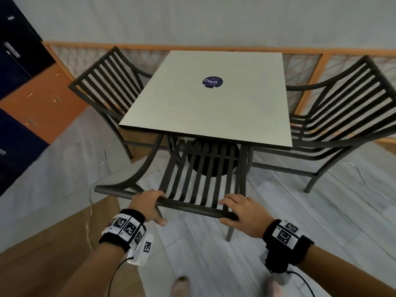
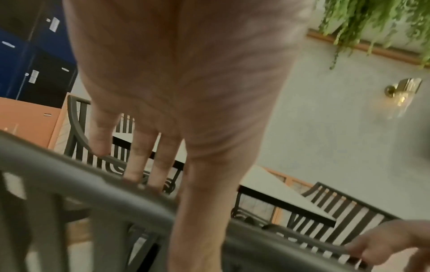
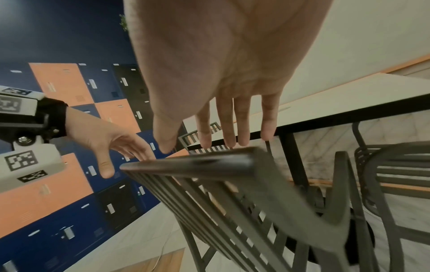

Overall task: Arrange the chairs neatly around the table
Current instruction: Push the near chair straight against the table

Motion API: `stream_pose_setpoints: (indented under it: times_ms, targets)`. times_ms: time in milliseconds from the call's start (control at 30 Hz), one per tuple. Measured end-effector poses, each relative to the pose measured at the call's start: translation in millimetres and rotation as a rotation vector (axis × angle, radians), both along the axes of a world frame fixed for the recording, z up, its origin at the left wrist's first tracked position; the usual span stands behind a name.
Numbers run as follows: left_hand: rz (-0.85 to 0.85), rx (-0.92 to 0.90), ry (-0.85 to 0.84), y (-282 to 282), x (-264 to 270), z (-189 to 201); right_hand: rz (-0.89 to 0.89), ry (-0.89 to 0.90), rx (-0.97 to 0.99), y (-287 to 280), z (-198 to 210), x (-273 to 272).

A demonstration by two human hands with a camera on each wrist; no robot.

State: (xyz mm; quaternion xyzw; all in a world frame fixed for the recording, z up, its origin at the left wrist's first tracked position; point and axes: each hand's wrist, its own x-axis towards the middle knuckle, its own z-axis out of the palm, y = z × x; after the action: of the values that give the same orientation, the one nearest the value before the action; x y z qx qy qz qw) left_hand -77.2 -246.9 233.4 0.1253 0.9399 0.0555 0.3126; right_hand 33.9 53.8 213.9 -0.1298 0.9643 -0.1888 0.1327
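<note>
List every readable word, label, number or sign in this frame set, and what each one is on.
"ClayG": on the round dark blue sticker on the square white table top; a smaller line under it is too blurred to read.
Square black-and-white coded markers on the wrist bands: patterns only, no words.
Small white labels on the blue, black and orange locker doors: too small to read.

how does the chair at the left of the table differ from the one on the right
The left chair stands alone, while the right chair looks like several nested in a stack, with doubled seat rails and arms. The left chair stands skewed to the table, one corner tucked under the top; the right chair sits against the table's side. Both are dark metal with slatted backs and curved arms.
</note>
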Motion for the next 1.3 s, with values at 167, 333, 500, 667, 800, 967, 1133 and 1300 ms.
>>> stream_pose_setpoints:
  times_ms: [167,333,500,667,800,967,1133,1300]
  targets:
    - [-0.135,-0.028,0.122,-69.8,-41.7,-27.4,-0.236,-0.048,0.016,-58.3,-15.8,-12.3]
    - [-0.172,-0.077,0.244,-118.3,-76.0,-38.5,-0.44,-0.098,0.172,-80.8,-26.0,-16.8]
    - [-0.233,-0.102,0.291,-131.0,-79.9,-42.9,-0.46,-0.066,0.335,-86.3,-31.2,-21.0]
    - [-0.219,-0.051,0.302,-134.4,-77.7,-45.3,-0.429,-0.064,0.36,-89.1,-25.2,-16.6]
    - [-0.212,-0.036,0.285,-136.7,-70.6,-48.2,-0.419,-0.072,0.364,-92.1,-21.1,-7.1]
    - [-0.217,-0.02,0.272,-131.6,-48.5,-49.1,-0.41,-0.073,0.336,-81.9,-23.3,10.7]
    - [-0.221,-0.011,0.266,-131.1,-33.4,-46.0,-0.406,-0.047,0.341,-77.9,-27.4,20.2]
    - [-0.173,-0.044,0.289,-135.3,-35.0,-41.9,-0.404,-0.05,0.344,-88.0,-27.3,17.9]
